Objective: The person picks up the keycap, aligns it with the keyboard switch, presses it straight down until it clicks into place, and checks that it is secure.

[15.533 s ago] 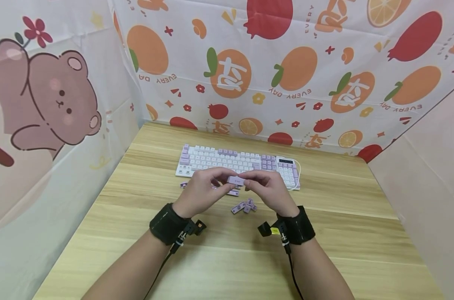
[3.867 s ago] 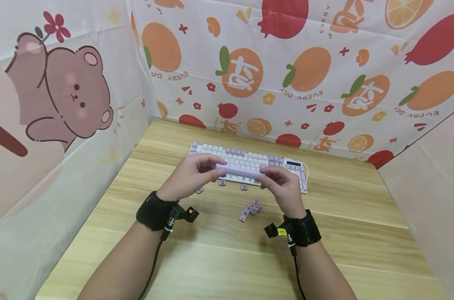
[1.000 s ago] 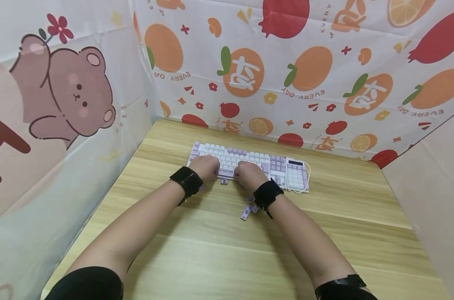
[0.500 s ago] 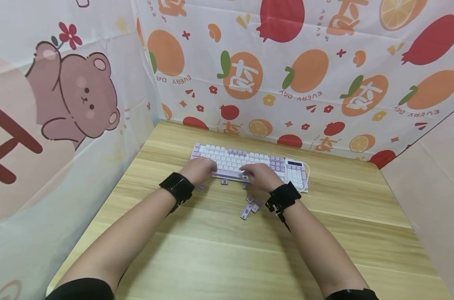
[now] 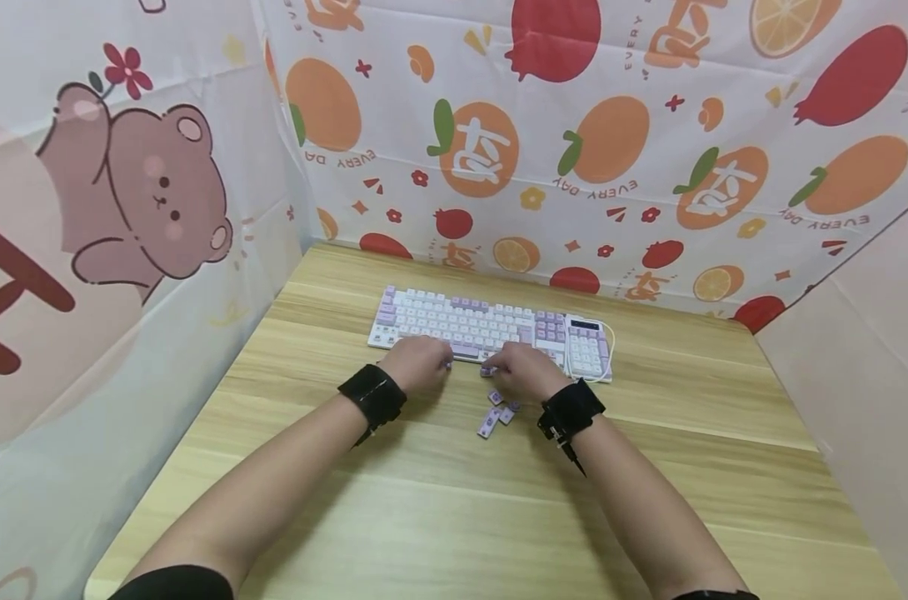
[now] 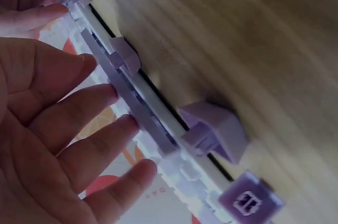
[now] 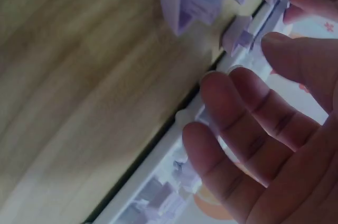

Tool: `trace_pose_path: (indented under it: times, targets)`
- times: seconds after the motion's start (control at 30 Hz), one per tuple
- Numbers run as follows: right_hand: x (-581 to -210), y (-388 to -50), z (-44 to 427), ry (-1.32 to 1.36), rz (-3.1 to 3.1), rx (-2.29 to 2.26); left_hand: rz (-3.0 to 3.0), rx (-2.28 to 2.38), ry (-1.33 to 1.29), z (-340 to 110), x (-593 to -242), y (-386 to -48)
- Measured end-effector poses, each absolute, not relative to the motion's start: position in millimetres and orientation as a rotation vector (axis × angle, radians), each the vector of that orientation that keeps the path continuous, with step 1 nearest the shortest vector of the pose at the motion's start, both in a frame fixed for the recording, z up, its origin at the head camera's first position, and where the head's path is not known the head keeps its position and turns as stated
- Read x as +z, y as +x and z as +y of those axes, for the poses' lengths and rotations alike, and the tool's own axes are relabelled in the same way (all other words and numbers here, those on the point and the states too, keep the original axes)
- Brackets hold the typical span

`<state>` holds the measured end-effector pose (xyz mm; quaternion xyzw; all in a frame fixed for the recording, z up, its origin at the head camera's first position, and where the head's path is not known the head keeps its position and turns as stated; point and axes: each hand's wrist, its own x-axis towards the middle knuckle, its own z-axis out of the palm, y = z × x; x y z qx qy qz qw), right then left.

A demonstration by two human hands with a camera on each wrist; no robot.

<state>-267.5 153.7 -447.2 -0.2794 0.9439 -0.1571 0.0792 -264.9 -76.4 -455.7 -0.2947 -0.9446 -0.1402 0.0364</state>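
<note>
The white and purple keyboard [image 5: 454, 321] lies flat, with the long purple space bar keycap [image 5: 465, 352] in its front row. My left hand [image 5: 418, 365] is at the front edge, beside a loose purple keycap [image 5: 449, 365]. In the left wrist view its fingers are relaxed and apart, close to the space bar; contact is unclear. Beside another loose keycap [image 5: 487, 372] is my right hand [image 5: 527, 372]. The right wrist view shows its fingers [image 7: 224, 102] loosely extended over the keyboard edge, near a keycap [image 7: 237, 36], gripping nothing visible.
Several loose purple keycaps [image 5: 488, 422] lie on the wooden table [image 5: 424, 517], nearer me than the keyboard. A white cable [image 5: 611, 337] loops over the number pad. Printed fabric [image 5: 544, 150] rises behind the table.
Earlier, both hands held the long keycap above the keyboard; it now sits in the front row. From fists over that row, my hands have opened and drawn back toward loose keycaps.
</note>
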Motion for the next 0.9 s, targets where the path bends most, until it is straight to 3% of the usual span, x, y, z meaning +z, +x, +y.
trace_pose_path:
  times: [0.2,0.47,0.9]
  targets:
    - [-453.0,-266.8,148.7,-0.909,2.811,-0.304,-2.950,-0.428,-0.824,-74.2,-452.1,-269.4]
    - [-454.2,-268.0,148.6,-0.737,2.767,-0.404,-2.895,-0.392,-0.811,-64.3,-454.9,-260.5]
    - [-455.9,-272.5,154.6,-0.569,2.755,-0.554,-2.921,-0.979,-0.594,-68.5,-449.4,-254.4]
